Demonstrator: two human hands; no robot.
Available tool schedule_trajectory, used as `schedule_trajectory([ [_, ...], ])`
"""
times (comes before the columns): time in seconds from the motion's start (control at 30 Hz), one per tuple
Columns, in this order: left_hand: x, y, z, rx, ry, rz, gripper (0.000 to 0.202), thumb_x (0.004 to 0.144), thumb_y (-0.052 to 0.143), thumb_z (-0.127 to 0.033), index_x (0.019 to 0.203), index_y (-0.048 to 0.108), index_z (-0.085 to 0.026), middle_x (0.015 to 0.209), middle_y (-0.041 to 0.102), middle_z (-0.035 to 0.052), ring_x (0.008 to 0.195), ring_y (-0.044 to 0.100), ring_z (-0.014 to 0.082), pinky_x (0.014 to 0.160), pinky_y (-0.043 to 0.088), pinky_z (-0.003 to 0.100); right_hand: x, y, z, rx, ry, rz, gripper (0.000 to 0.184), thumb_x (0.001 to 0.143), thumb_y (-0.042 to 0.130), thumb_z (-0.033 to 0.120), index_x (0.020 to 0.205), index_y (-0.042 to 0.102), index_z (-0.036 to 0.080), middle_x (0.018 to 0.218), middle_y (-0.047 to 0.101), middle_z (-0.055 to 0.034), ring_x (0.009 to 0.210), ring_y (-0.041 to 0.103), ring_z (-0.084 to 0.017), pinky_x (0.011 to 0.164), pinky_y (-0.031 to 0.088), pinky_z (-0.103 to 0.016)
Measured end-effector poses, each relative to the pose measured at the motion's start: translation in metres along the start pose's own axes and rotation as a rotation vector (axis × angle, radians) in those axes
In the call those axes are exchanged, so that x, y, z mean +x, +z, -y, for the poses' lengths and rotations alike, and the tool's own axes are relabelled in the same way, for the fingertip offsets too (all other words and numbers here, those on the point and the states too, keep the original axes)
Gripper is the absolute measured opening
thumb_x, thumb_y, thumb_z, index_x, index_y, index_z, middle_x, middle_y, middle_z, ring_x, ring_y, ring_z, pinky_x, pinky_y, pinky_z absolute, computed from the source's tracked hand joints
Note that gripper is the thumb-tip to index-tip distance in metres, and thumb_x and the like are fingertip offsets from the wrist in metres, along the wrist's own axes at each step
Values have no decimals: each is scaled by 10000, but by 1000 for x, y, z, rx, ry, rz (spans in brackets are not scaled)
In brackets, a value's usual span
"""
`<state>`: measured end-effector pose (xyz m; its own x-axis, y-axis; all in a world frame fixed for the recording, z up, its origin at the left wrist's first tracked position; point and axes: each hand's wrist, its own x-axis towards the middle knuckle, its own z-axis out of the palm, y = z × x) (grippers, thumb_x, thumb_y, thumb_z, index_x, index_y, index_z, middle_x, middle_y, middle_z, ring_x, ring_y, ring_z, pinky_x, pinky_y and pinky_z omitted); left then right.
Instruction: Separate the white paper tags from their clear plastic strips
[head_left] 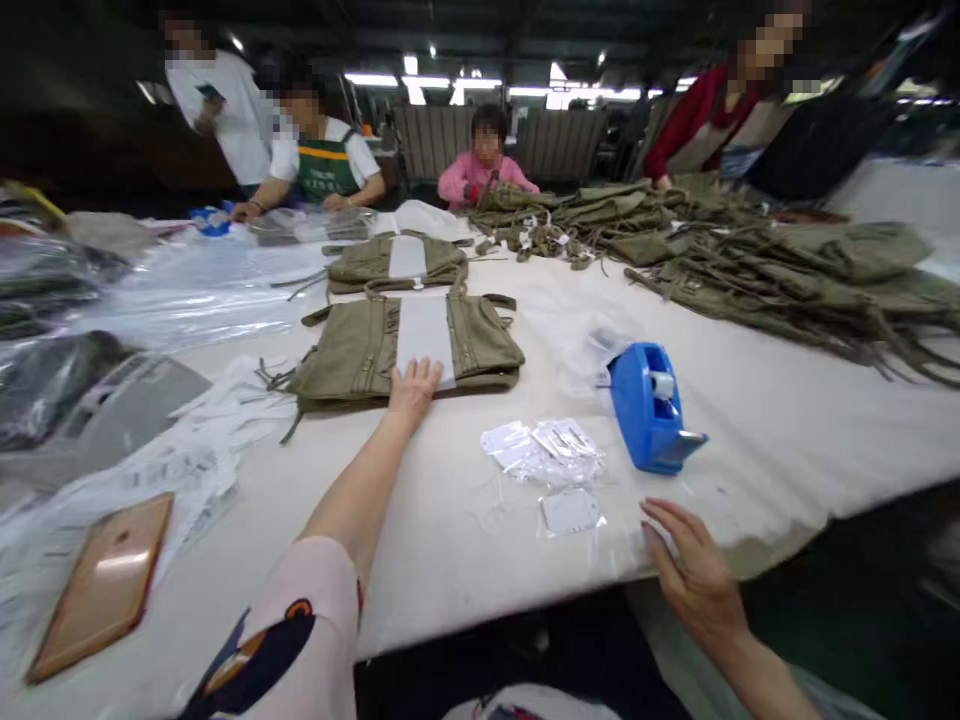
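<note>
Fingers flat, your left hand (412, 388) presses the folded garment (409, 345); your right hand (694, 570) rests open, seemingly empty, on the bench (787, 440) edge.

Bare tabletop (787, 430) right of tape dispenser (649, 408)

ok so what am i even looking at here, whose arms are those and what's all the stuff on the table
The picture comes from a camera worn on a person's head, looking down at their own bare arms; there is no machine. The left hand lies flat on the near edge of a folded green garment with a white paper strip. The right hand rests at the table edge, holding nothing. Between them lie small clear packets and a blue tape dispenser. A phone lies far left. More green garments are piled beyond, where other people work.
</note>
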<state>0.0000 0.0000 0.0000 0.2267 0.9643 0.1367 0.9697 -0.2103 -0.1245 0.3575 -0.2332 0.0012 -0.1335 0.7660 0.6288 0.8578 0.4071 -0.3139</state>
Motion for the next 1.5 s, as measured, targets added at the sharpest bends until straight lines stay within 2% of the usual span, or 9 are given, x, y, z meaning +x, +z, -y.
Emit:
schedule_trajectory([
  [0.17, 10, -16, 3, -47, -37, 274, 710, 745, 377, -77, 1407, 139, -176, 1476, 130, 157, 1344, 128, 333, 1007, 187, 610, 156, -54, -4, 242, 256, -310, 390, 806, 554, 343, 1157, 482, 189, 1057, 559, -82, 965, 566, -200, 790, 513, -370],
  [0.3, -12, -39, -29, -234, 61, 49, 674, 743, 416, -132, 1383, 205, -111, 1440, 244, 176, 1334, 207, 278, 1055, 239, 482, 227, -80, -8, 331, 240, -586, 312, 885, 353, 350, 1179, 407, 264, 1112, 532, -38, 976, 568, -162, 767, 484, -306],
  [0.43, -46, -36, -99, -462, 229, 9, 516, 834, 391, -300, 1294, 365, -68, 1349, 414, 163, 1283, 328, 234, 1058, 288, 404, 187, -15, -8, 218, 176, 83, 295, 820, 476, 382, 1024, 538, 178, 937, 605, -61, 851, 592, -194, 776, 484, -370],
  [0.53, -66, -23, -150, -482, 240, 102, 618, 847, 373, -451, 1325, 320, -64, 1384, 360, 174, 1310, 266, 284, 1067, 232, 486, 131, 50, -14, -11, 411, 430, 390, 770, 555, 396, 1038, 549, 113, 995, 594, -139, 976, 557, -256, 858, 429, -394],
  [0.67, -82, -10, -179, -427, 339, 52, 672, 813, 381, -564, 1367, 266, -201, 1437, 277, 129, 1334, 189, 312, 1055, 142, 575, 94, 86, -13, -162, 599, 572, 542, 750, 547, 507, 1135, 483, 131, 1093, 540, -151, 1066, 502, -280, 851, 403, -364],
  [0.8, -97, -4, -158, -371, 347, 8, 586, 836, 382, -517, 1351, 311, -246, 1433, 291, 112, 1330, 210, 302, 1059, 159, 552, 93, 91, 16, -154, 595, 576, 456, 801, 497, 461, 1125, 477, 140, 1051, 550, -139, 994, 540, -256, 812, 407, -328],
  [1.1, -137, -1, -57, -235, 280, 49, 480, 881, 333, -442, 1315, 385, -243, 1420, 325, 93, 1321, 249, 262, 1062, 193, 505, 110, 134, 95, 77, 506, 666, 391, 755, 585, 361, 1047, 522, 108, 1014, 593, -163, 928, 569, -253, 764, 405, -310],
  [1.33, -139, -16, -40, -248, 153, 168, 453, 868, 385, -403, 1299, 401, -267, 1424, 315, 102, 1318, 249, 284, 1050, 191, 533, 137, 137, 47, 329, 558, 768, 231, 698, 604, 384, 661, 618, 157, 581, 594, -17, 543, 529, -127, 513, 339, -222],
  [1.5, -134, -33, -48, -346, 101, 202, 523, 770, 479, -237, 1287, 414, -210, 1443, 267, 112, 1343, 182, 272, 1071, 180, 504, 139, 112, 7, 374, 628, 680, 384, 740, 504, 502, 742, 635, 141, 624, 600, -16, 530, 498, -102, 488, 337, -207],
])
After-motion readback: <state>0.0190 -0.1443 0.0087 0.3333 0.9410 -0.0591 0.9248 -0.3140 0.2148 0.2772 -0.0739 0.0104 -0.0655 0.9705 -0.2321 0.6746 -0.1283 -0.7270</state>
